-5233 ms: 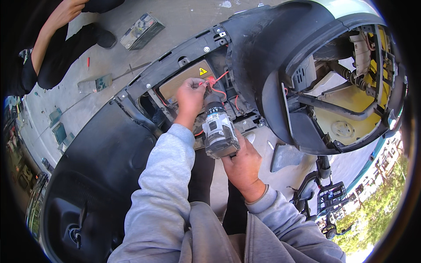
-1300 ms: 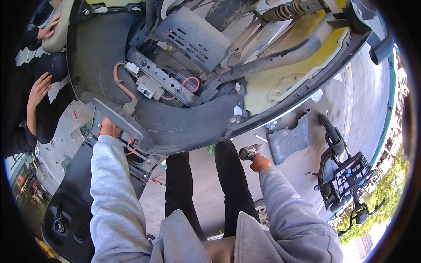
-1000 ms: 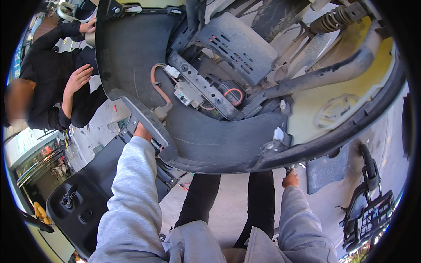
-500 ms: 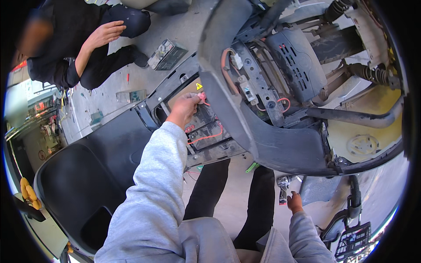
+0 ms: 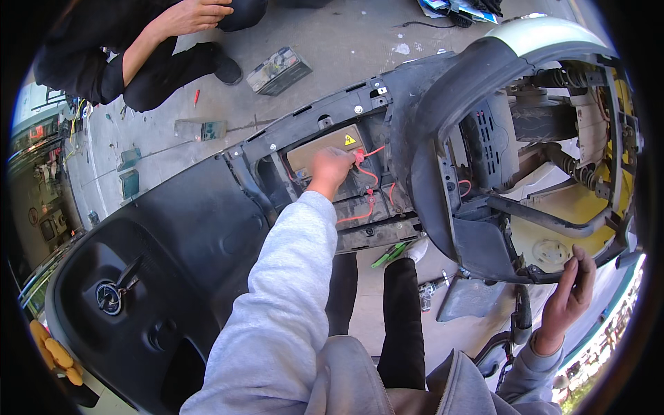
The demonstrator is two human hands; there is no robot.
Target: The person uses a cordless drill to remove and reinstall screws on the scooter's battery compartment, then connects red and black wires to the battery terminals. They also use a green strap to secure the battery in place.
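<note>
My left hand point(image 5: 332, 171) reaches into the open battery bay of an electric scooter. Its fingers are closed on a red terminal cap point(image 5: 358, 156) at the end of a red cable, next to a yellow warning label point(image 5: 350, 140). That label is on a brown-topped battery point(image 5: 311, 153). Another red cable point(image 5: 355, 218) runs across the near part of the bay. My right hand point(image 5: 568, 301) is raised at the right, below the scooter's open rear body. Its fingers are stretched upward, and I see nothing held in them.
A co-worker's hand point(image 5: 190, 17) shows at the upper left. Beyond the scooter, a used battery point(image 5: 279, 71) and a red screwdriver point(image 5: 196, 97) lie on the floor. Near my feet are a power drill point(image 5: 432, 292) and a green-handled tool point(image 5: 389, 256). The scooter's front panel point(image 5: 138, 277) fills the left.
My right hand has moved from beside the drill up and to the right. My left hand stays at the red terminal cap. The view has shifted, showing more of the bay.
</note>
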